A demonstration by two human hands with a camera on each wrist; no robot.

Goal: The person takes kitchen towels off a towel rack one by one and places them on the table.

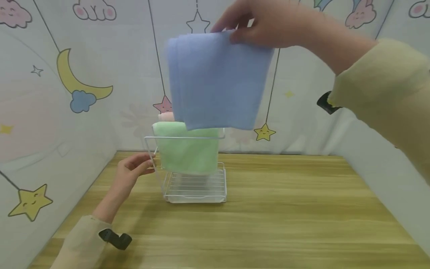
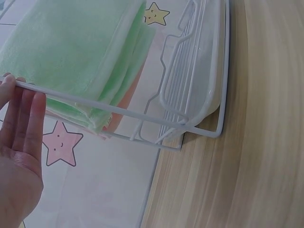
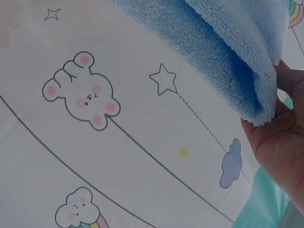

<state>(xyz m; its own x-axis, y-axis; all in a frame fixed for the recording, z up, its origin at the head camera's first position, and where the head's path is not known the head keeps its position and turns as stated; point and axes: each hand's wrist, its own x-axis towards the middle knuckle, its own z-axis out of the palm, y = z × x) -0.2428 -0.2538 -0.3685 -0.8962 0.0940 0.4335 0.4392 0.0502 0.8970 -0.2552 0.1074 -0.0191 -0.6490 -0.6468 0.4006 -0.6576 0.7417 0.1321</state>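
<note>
My right hand (image 1: 265, 24) pinches the top edge of a folded blue towel (image 1: 221, 82), which hangs in front of the upper part of the rack. In the right wrist view the blue towel (image 3: 228, 52) shows its fluffy pile and a fold. A white wire rack (image 1: 196, 196) stands on the table, with a green towel (image 1: 188, 149) draped over its upper bar and a pink towel (image 1: 166, 117) behind, mostly hidden. My left hand (image 1: 134, 168) holds the rack's left upright; in the left wrist view its fingers (image 2: 35, 116) curl at the white bar (image 2: 85, 99).
Beneath the rack's wire shelf sits a whitish tray (image 2: 209, 90). The wooden table (image 1: 285, 201) reaches to a white cloth backdrop (image 1: 134, 74) printed with stars, a moon and clouds, which closes the back and both sides.
</note>
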